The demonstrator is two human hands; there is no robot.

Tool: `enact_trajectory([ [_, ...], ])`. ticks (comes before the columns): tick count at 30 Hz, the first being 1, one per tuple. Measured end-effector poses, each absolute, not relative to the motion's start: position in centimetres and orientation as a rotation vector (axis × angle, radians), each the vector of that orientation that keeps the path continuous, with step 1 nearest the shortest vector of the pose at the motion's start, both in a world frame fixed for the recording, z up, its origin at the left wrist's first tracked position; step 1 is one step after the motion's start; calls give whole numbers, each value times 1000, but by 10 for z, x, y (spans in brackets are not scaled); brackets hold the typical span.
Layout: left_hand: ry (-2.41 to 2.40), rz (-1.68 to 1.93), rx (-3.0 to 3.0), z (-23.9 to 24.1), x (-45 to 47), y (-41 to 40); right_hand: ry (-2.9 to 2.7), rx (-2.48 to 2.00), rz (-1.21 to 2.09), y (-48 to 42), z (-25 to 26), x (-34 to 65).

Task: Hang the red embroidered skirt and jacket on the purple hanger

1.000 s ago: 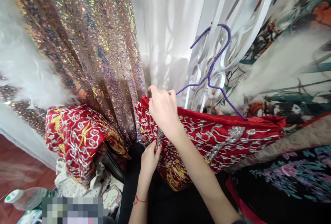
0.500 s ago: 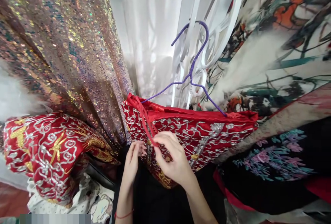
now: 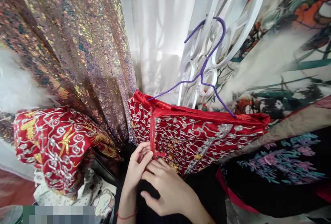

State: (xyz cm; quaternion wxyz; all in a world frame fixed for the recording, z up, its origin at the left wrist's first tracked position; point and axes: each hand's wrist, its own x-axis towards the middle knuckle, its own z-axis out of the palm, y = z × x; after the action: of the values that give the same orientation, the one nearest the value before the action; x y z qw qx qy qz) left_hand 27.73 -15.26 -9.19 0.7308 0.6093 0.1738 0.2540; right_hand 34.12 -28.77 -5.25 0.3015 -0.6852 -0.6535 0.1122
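A red skirt-like garment [image 3: 186,131] with silver and gold embroidery hangs by its satin top edge from a purple hanger [image 3: 201,73]. Down its left part runs a thin red ribbon [image 3: 152,127], with a short end sticking out sideways at the bottom. My left hand [image 3: 139,163] pinches this ribbon low down, thumb against fingers. Close beside it, my right hand [image 3: 168,186] reaches to the garment below the ribbon's end. Its thumb stands apart from the fingers, and I see nothing held in it; the fingertips are partly hidden.
The hanger hooks on a white chair back [image 3: 207,44]. A second red embroidered garment [image 3: 57,148] lies bunched at left, before a sequined curtain [image 3: 85,44]. Black fabric with flowers [image 3: 281,158] lies at right, below a painted-pattern cloth [image 3: 305,55].
My right hand has let go of the red ribbon and moved lower. My left hand now pinches the ribbon, which hangs straighter. The view has shifted slightly left.
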Motion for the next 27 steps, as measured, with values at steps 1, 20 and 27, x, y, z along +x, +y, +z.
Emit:
enact_trajectory([
  [1, 392, 564, 1371, -92, 278, -152, -1726, -1825, 377, -291, -51, 340],
  [20, 219, 468, 1419, -98, 267, -151, -1174, -1555, 65, -291, -50, 359],
  [27, 150, 430, 1591, -93, 267, -160, -782, -1341, 462, -251, -69, 368],
])
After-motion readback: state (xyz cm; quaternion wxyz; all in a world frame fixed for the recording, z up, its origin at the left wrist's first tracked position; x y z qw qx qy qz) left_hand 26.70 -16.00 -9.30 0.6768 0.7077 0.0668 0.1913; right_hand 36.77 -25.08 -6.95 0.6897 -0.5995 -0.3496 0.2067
